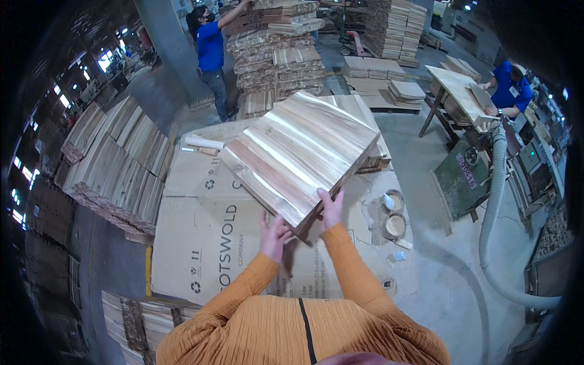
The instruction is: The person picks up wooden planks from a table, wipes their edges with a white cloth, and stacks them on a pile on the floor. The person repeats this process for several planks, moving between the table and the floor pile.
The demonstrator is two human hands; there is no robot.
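Note:
A pale, striped wooden panel point(301, 155), seemingly the top of a stack, lies tilted cornerwise in front of me, with a thick dark side along its right. My right hand point(330, 208) grips the near right edge, thumb on top and fingers down the side. At the near left edge, my left hand point(275, 236) has its fingers curled against the panel, partly hidden below it. More wooden panels point(374, 149) show behind its far right side. Beneath is a table covered with printed cardboard point(182, 231).
On the cardboard's right sit two round containers point(394, 225); a white roll point(204, 142) lies at its far left. Stacked boards point(118, 173) stand left, with taller stacks point(277, 67) behind. Two co-workers in blue point(210, 48) stand far off. A grey hose point(496, 182) hangs right.

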